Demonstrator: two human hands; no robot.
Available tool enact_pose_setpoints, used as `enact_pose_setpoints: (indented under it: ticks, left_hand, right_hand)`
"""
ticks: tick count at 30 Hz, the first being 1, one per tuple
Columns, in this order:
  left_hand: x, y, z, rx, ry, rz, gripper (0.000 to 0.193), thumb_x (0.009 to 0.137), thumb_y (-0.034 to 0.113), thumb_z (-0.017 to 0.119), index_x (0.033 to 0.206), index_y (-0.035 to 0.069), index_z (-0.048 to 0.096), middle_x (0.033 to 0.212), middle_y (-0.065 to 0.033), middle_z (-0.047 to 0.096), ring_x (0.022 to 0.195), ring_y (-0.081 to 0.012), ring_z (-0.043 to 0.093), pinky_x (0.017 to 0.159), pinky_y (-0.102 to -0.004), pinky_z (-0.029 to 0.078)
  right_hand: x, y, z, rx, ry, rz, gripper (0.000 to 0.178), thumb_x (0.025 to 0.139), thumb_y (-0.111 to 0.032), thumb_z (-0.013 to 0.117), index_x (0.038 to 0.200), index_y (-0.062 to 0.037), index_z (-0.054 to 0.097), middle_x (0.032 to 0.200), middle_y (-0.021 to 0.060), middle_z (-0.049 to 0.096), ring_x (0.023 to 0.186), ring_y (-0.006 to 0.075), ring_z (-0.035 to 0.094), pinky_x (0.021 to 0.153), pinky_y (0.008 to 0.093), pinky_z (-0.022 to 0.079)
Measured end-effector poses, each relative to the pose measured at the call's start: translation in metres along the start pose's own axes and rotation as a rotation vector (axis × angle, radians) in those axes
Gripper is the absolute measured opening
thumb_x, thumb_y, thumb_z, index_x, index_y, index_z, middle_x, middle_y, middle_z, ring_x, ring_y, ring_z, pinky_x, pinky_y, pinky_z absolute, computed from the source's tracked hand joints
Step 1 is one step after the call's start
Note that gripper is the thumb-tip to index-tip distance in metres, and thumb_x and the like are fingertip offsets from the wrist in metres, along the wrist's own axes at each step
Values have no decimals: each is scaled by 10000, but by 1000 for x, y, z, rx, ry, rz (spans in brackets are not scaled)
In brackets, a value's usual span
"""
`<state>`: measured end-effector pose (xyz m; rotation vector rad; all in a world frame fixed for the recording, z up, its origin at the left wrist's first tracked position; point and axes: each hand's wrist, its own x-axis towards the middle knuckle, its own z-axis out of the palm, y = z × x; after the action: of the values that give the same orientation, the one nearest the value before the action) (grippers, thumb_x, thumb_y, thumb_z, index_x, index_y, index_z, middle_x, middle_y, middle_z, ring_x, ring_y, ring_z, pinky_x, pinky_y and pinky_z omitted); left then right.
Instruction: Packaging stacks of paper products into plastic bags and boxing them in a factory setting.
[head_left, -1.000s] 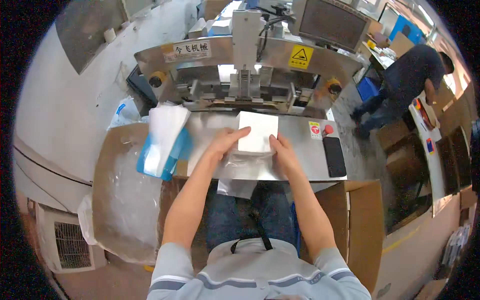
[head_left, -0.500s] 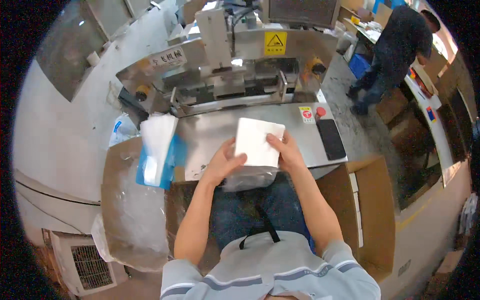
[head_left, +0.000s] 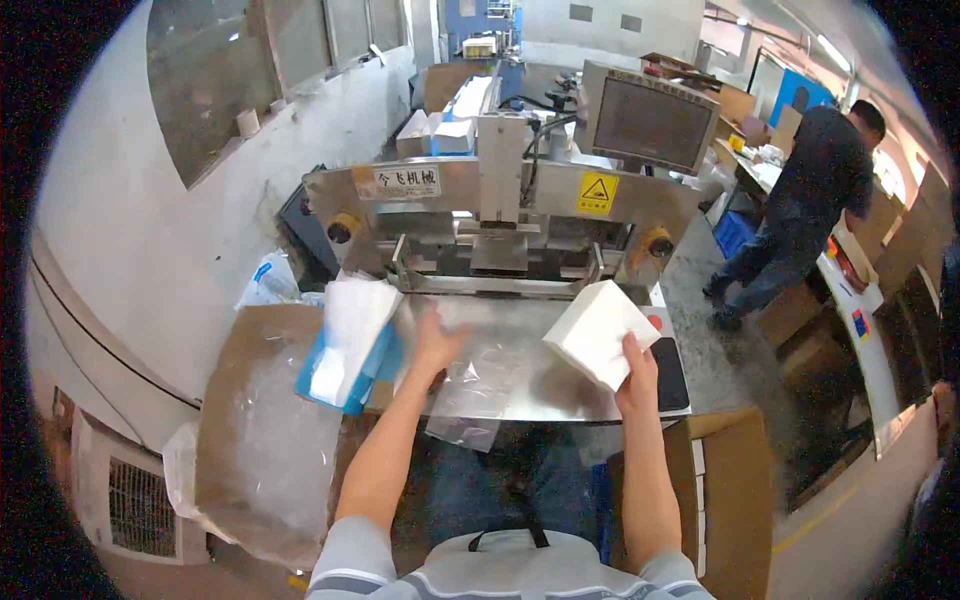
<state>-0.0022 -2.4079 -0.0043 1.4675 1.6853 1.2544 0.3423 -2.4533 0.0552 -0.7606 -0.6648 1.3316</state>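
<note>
My right hand grips a thick white square block by its near right corner, thumb on the top face. The block is tilted and held over the right part of the metal worktop; it looks like a stack of soft sheets, but I cannot tell for sure. My left hand, slightly blurred, is above the worktop's left part with its fingers apart and nothing in them. Just below and right of it, a clear plastic bag hangs over the worktop's front edge.
White sheets on a blue folder lie at the left. Below stands a carton with clear plastic. The machine spans the back. A black phone lies right; an open carton sits lower right. Another person stands far right.
The view has tipped up. My left hand has let go of the white block and moved left. My right hand has carried the block rightward and turned it.
</note>
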Motion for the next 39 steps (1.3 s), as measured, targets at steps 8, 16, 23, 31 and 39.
enact_pose_setpoints:
  ticks: [8,16,23,31,39]
  left_hand:
    - [-116,124,-3,147,132,351,531,907,230,658,1349,-5,483,1321,-226,552,1250,-333,516,1008,-423,422]
    - [-116,117,13,-879,-410,-275,716,1013,512,402,1560,129,143,1510,-203,356,1370,-303,389,1086,-441,359]
    - [-127,116,19,-703,-569,-55,978,876,740,446,1554,105,139,1491,-178,394,1354,-292,418,1091,-437,362]
    - [-131,129,44,-1103,-572,-326,960,925,742,284,1460,-54,319,1454,-170,450,1350,-285,425,1135,-428,307]
    - [-139,114,66,-903,-632,-114,929,924,564,577,1517,-9,149,1425,-153,458,1257,-258,512,1042,-372,419]
  right_hand:
    - [-28,-20,23,-46,-98,86,574,925,-271,655,1371,9,426,1230,122,605,1103,231,617,946,371,509]
    - [-54,-42,50,-378,-259,108,795,813,-101,744,1468,5,306,1133,165,657,947,224,668,825,332,548]
    - [-55,-33,37,-459,-273,248,810,826,-152,747,1461,43,284,1090,207,673,932,231,681,815,342,545]
    - [-52,-25,-2,146,-47,485,457,978,-279,534,1359,-31,477,1212,101,637,1050,199,635,890,376,535]
    - [-58,-38,4,-499,-106,180,911,780,-211,809,1451,86,270,1044,202,682,851,204,688,726,319,555]
